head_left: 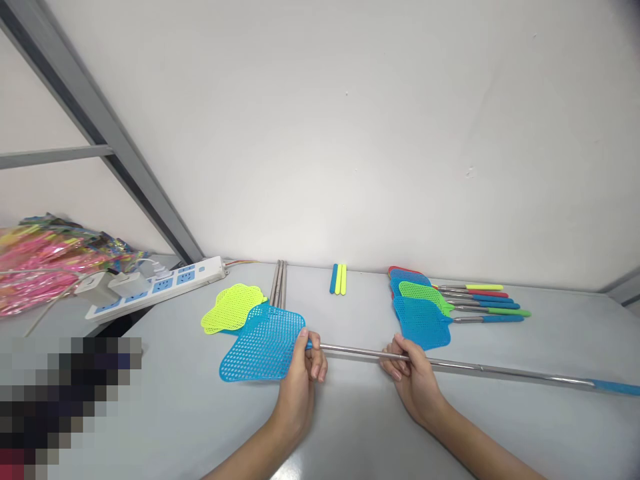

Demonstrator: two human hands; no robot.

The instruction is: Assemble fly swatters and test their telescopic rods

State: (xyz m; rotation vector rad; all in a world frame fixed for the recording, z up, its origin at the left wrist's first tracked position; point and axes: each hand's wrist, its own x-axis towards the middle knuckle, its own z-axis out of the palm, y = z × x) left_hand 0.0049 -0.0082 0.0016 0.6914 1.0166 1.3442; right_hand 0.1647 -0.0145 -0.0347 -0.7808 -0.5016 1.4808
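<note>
A blue fly swatter (265, 347) with a long, extended metal rod lies across both hands above the table. My left hand (301, 370) is closed where its mesh head meets the rod. Along the rod, my right hand (413, 377) has its fingers wrapped round the metal, and the blue handle reaches the right edge of the view. Behind the held head lie loose yellow mesh heads (234, 307), a partly covered blue one, and some bare metal rods (279, 285). Past my right hand rests a row of several assembled swatters (423, 323) with their handles pointing right.
Blue and yellow handle grips (338, 279) lie by the wall at the middle. At the left, a white power strip (170, 287) carries plugged-in chargers, near plastic-wrapped pink items (47, 267). A grey metal frame (107, 127) rises there. The lower left corner is pixelated.
</note>
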